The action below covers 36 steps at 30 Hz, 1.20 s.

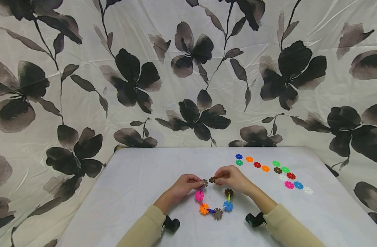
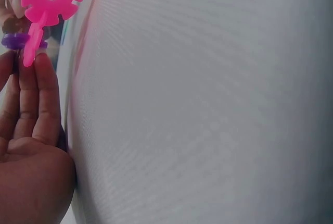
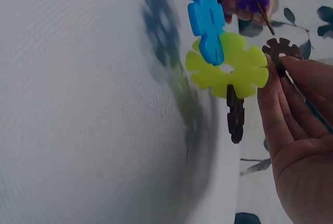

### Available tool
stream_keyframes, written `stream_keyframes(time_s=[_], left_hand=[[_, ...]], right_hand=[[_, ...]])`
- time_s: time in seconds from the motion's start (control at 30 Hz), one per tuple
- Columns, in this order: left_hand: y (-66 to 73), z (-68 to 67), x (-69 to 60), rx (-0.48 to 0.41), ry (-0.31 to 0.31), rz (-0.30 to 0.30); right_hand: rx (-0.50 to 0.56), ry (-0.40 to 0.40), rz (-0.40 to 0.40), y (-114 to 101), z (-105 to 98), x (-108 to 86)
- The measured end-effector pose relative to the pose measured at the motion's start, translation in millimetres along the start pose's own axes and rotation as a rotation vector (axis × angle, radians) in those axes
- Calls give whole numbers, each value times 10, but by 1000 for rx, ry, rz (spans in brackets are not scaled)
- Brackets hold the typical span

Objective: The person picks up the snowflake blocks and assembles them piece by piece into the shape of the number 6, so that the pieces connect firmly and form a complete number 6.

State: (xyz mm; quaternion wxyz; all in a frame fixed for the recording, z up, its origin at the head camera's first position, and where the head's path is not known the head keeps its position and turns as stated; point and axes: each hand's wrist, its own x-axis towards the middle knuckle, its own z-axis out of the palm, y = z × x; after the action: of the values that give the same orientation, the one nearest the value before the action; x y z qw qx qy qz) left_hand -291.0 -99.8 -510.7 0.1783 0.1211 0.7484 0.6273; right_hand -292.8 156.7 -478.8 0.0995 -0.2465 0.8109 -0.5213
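While the left hand pinches a grey-brown disc between thumb and fingers, the right hand grips a dark brown disc by its edge, the two discs near each other but apart. The grey-brown disc tops the left end of a chain of notched discs, which curves as an open ring between the forearms; its other end, a brown disc, lies just below the right hand. The desk has a white cover, and a floral cloth hangs behind. Loose discs in several colours lie toward the far right. Fingertips partly hide both pinched discs; black devices sit beneath the wrists.
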Motion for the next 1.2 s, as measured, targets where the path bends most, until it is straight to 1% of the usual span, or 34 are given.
stream_keyframes(time_s=[0.13,0.23,0.33,0.43,0.6,0.67,0.73,0.83,0.9,1.07,1.13,1.2], left_hand=[[15,2,-3,-2,-6,11],[30,4,-7,1,-8,16],[36,4,-10,13,-4,23],[30,3,-6,24,8,23],[15,7,7,10,13,28],[22,12,4,14,6,33],[34,15,-1,27,0,34],[50,17,0,38,-6,34],[53,15,6,39,0,29],[39,8,13,46,15,6],[31,5,7,47,10,-1],[29,0,-5,55,-1,-3]], right_hand=[[-16,-4,-24,-14,30,10],[-54,6,-28,-15,45,27],[-83,14,-27,-12,55,50],[-89,9,-46,-3,56,76],[-65,-25,-70,18,41,119],[-60,-53,-81,11,33,135],[-64,-82,-93,-3,28,150],[-83,-105,-110,-25,21,171],[-94,-96,-110,-33,17,176],[-92,-45,-65,-29,35,157],[-83,-36,-49,-26,54,144],[-77,-40,-55,-20,76,135]])
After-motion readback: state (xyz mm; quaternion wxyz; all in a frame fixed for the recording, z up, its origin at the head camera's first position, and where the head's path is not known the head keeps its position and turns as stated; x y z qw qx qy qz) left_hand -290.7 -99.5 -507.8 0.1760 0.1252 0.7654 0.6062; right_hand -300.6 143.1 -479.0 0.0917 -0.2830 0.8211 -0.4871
